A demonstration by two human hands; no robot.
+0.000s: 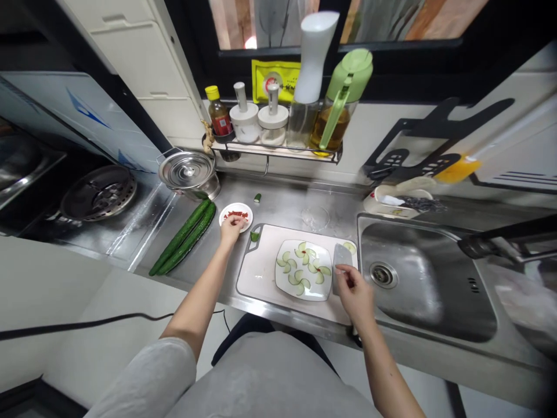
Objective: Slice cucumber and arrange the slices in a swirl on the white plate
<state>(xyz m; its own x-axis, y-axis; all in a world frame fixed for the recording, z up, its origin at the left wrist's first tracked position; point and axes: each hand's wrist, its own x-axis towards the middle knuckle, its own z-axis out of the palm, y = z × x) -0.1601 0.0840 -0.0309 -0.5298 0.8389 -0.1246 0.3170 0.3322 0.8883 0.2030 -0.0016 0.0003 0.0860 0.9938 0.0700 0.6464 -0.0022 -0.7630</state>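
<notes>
My left hand (232, 227) reaches over a small white dish (223, 223) of red bits (236, 215). Its fingers are pinched together at the bits; what is between them is hidden. My right hand (357, 296) is over the right side of the cutting board (256, 273), loosely curled with a gap between thumb and fingers. Beneath it lies a knife's wide grey blade (343, 255). Between my hands, a white plate (304, 295) carries cucumber slices (299, 281) fanned into several pinwheels, some with a red centre. One cucumber slice (349, 248) lies behind the blade.
Whole cucumbers (185, 238) lie left of the dish, near a lidded steel pot (188, 171). Cucumber ends (257, 198) are on the counter and board. A sink (418, 290) is at right, a seasoning shelf (278, 150) behind, and a stove burner (99, 191) far left.
</notes>
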